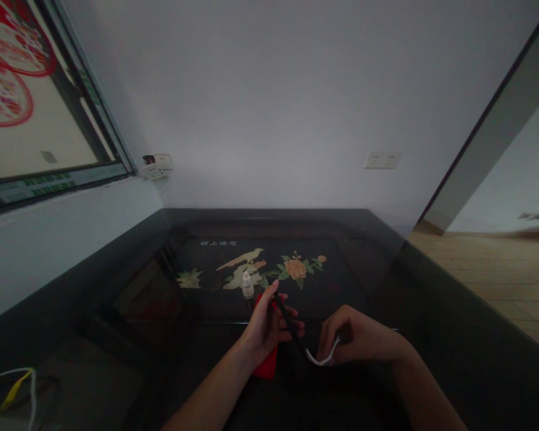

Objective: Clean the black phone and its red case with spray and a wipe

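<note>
Left hand (pixel 268 328): thumb against the upper end of one slim black rod (pixel 291 323), remaining fingers loosely spread behind. Right hand (pixel 363 336): fingertips pinching one curved white strip (pixel 317 362), which meets the rod's lower end. Rod and strip: above glossy black table (pixel 381 281), between hands. Red flat object (pixel 266 366): partly hidden by left hand. Small white-capped bottle (pixel 247 287): upright, just beyond.

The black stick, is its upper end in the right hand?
No, the black stick has its upper end in the left hand, while the right hand holds the white strip.
</note>
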Demonstrator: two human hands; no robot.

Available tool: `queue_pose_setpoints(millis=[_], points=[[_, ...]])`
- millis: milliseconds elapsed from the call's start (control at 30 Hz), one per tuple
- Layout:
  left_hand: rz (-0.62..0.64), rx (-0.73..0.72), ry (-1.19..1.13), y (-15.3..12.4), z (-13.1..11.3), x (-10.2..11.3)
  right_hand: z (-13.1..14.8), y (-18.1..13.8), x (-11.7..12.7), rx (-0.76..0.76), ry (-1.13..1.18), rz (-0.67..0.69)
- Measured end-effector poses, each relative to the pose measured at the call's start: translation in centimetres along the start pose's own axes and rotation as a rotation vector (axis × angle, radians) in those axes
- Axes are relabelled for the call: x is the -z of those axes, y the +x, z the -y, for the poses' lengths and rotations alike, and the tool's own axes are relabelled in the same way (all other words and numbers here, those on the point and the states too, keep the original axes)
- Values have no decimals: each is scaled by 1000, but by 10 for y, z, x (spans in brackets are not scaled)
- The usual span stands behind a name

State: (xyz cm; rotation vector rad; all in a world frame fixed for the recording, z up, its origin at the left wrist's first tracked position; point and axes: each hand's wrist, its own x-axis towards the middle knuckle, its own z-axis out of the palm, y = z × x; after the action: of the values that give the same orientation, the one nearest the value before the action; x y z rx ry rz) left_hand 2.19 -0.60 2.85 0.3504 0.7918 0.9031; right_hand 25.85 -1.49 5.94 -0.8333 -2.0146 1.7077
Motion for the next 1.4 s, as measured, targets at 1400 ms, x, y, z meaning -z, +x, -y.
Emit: queue_pose_setpoints(millis=[1400], points=[[-8, -183, 451, 1, 10, 2, -18, 44, -43, 52, 152, -523]])
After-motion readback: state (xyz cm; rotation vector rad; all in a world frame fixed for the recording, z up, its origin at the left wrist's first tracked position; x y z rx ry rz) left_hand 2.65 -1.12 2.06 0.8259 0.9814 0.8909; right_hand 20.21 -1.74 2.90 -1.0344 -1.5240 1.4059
